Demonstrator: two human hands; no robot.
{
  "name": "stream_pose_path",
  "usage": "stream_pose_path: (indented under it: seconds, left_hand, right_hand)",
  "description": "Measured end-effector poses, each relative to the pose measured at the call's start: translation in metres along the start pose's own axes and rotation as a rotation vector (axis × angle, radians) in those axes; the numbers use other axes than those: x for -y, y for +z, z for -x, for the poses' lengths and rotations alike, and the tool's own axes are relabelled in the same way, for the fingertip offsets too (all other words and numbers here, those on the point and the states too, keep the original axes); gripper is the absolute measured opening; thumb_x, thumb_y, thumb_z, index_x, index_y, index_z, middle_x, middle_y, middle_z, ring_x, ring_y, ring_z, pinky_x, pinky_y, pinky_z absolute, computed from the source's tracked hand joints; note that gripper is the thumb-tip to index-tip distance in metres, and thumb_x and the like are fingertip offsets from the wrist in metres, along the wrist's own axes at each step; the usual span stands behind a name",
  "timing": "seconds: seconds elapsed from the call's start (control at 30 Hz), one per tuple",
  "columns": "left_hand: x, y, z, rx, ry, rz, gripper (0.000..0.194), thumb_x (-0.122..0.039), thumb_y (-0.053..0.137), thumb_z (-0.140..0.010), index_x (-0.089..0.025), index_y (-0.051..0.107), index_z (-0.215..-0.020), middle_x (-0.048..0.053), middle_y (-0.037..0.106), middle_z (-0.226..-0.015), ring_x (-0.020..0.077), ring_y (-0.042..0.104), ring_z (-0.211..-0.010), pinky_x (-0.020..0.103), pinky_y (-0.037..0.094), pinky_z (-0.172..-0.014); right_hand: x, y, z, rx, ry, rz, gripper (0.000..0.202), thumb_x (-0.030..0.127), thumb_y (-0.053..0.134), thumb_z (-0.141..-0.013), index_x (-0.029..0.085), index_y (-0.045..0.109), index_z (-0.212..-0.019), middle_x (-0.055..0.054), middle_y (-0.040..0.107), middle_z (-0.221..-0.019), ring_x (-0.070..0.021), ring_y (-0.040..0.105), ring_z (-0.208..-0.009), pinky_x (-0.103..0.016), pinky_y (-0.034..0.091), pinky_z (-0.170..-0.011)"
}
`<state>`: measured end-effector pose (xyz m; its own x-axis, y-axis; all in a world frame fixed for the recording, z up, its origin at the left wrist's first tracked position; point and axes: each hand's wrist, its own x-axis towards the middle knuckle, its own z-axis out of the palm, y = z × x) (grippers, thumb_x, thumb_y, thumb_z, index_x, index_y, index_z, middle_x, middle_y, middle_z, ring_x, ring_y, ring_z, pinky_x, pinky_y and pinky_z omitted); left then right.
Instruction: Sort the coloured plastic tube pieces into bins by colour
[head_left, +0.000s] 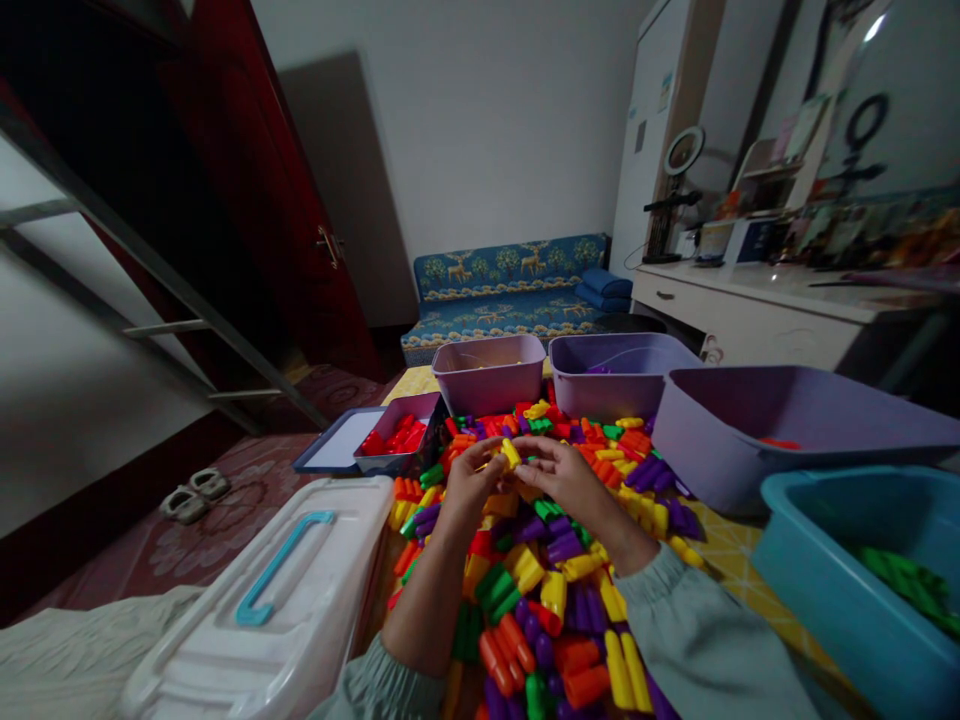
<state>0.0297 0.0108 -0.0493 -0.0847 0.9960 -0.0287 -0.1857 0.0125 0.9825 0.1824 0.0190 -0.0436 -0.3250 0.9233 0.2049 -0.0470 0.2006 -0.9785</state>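
Above the middle of a wide heap of coloured plastic building pieces [562, 545], my left hand [474, 484] and my right hand [562, 478] meet. Between their fingertips is a small yellow plastic piece [511, 454]. The fingers of both hands are bent and closed about it, and they partly hide it. Red, orange, yellow, green and purple pieces lie loose beneath my wrists, many of them rounded, tube-like and joined side by side.
Behind the heap stand a pink bin [489, 375] and a purple bin [622, 375]. A larger purple bin [720, 470] and a blue bin [817, 560] with green pieces are at the right. A box of red pieces [394, 462] and a white lid with a blue handle [300, 590] lie left.
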Motion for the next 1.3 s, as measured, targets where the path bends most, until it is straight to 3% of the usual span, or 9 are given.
stream_pose_path:
  seconds: [0.23, 0.47, 0.63, 0.8, 0.9, 1.03, 1.13, 1.23, 1.3]
  left_hand:
    - [0.001, 0.001, 0.002, -0.020, -0.080, 0.077, 0.049, -0.022, 0.073, -0.072, -0.012, 0.059, -0.118, 0.001, 0.064, -0.071, 0.0106, 0.063, -0.055, 0.019, 0.050, -0.050]
    - [-0.032, -0.002, -0.009, 0.071, -0.260, 0.191, 0.034, -0.006, 0.057, -0.082, -0.007, 0.057, -0.115, 0.003, 0.064, -0.065, 0.0102, 0.064, -0.056, 0.019, 0.053, -0.059]
    - [-0.091, 0.006, -0.075, 0.138, -0.163, 0.002, 0.021, -0.004, 0.050, -0.085, -0.008, 0.063, -0.101, 0.006, 0.067, -0.074, 0.0091, 0.063, -0.061, 0.019, 0.052, -0.062]
    - [-0.129, 0.022, -0.155, -0.061, 0.163, -0.562, 0.035, -0.004, 0.052, -0.083, -0.009, 0.059, -0.116, 0.007, 0.067, -0.084, 0.0117, 0.063, -0.072, 0.027, 0.051, -0.075]
    - [-0.123, 0.023, -0.182, -0.150, 0.360, -1.091, 0.036, -0.009, 0.061, -0.078, -0.013, 0.063, -0.114, 0.008, 0.068, -0.092, 0.0161, 0.062, -0.084, 0.027, 0.048, -0.081]
    - [-0.099, 0.019, -0.190, 0.021, 0.311, -1.511, 0.030, -0.034, 0.055, -0.086, -0.011, 0.072, -0.092, 0.011, 0.070, -0.088, 0.0219, 0.064, -0.091, 0.026, 0.045, -0.079]
    - [-0.085, 0.018, -0.181, 0.060, 0.371, -1.544, 0.041, -0.042, 0.044, -0.091, -0.013, 0.072, -0.100, 0.013, 0.070, -0.095, 0.0250, 0.064, -0.096, 0.030, 0.045, -0.082]
    - [-0.077, 0.018, -0.158, 0.040, 0.634, -1.489, 0.036, -0.037, 0.051, -0.088, -0.019, 0.066, -0.116, 0.011, 0.067, -0.111, 0.0252, 0.060, -0.105, 0.034, 0.044, -0.089]
    - [-0.073, 0.017, -0.134, 0.113, 0.776, -1.456, 0.032, -0.029, 0.054, -0.085, -0.019, 0.067, -0.113, 0.009, 0.067, -0.110, 0.0233, 0.060, -0.104, 0.033, 0.044, -0.091]
  right_hand:
    - [-0.020, -0.023, -0.009, -0.325, 0.114, -0.157, 0.058, 0.048, 0.068, -0.071, 0.018, 0.054, -0.118, -0.014, 0.060, -0.125, -0.0233, 0.062, -0.110, -0.035, 0.053, -0.087]
    - [-0.038, -0.031, -0.007, -0.504, 0.109, -0.410, 0.042, 0.044, 0.078, -0.061, 0.019, 0.061, -0.090, -0.007, 0.069, -0.093, -0.0213, 0.067, -0.090, -0.029, 0.056, -0.070]
    - [-0.039, -0.027, -0.007, -0.549, 0.102, -0.454, 0.039, 0.040, 0.078, -0.059, 0.018, 0.061, -0.087, -0.006, 0.069, -0.089, -0.0217, 0.068, -0.084, -0.029, 0.055, -0.063]
    - [-0.036, -0.028, -0.007, -0.559, 0.133, -0.430, 0.039, 0.041, 0.077, -0.061, 0.019, 0.062, -0.089, -0.005, 0.068, -0.089, -0.0225, 0.067, -0.084, -0.031, 0.056, -0.062]
    - [-0.037, -0.028, -0.006, -0.551, 0.151, -0.422, 0.041, 0.042, 0.077, -0.062, 0.019, 0.061, -0.091, -0.006, 0.068, -0.091, -0.0222, 0.067, -0.085, -0.030, 0.056, -0.063]
    - [-0.037, -0.027, -0.007, -0.553, 0.151, -0.414, 0.041, 0.045, 0.076, -0.064, 0.018, 0.062, -0.091, -0.006, 0.068, -0.092, -0.0209, 0.067, -0.086, -0.028, 0.055, -0.062]
    - [-0.037, -0.027, -0.007, -0.555, 0.149, -0.403, 0.041, 0.046, 0.075, -0.064, 0.018, 0.062, -0.090, -0.006, 0.068, -0.092, -0.0206, 0.067, -0.087, -0.028, 0.055, -0.062]
    - [-0.038, -0.027, -0.007, -0.565, 0.151, -0.392, 0.040, 0.046, 0.076, -0.064, 0.018, 0.063, -0.090, -0.006, 0.068, -0.092, -0.0204, 0.067, -0.087, -0.028, 0.056, -0.064]
    - [-0.039, -0.027, -0.006, -0.571, 0.150, -0.390, 0.040, 0.045, 0.076, -0.063, 0.019, 0.063, -0.089, -0.005, 0.068, -0.091, -0.0209, 0.067, -0.086, -0.029, 0.056, -0.064]
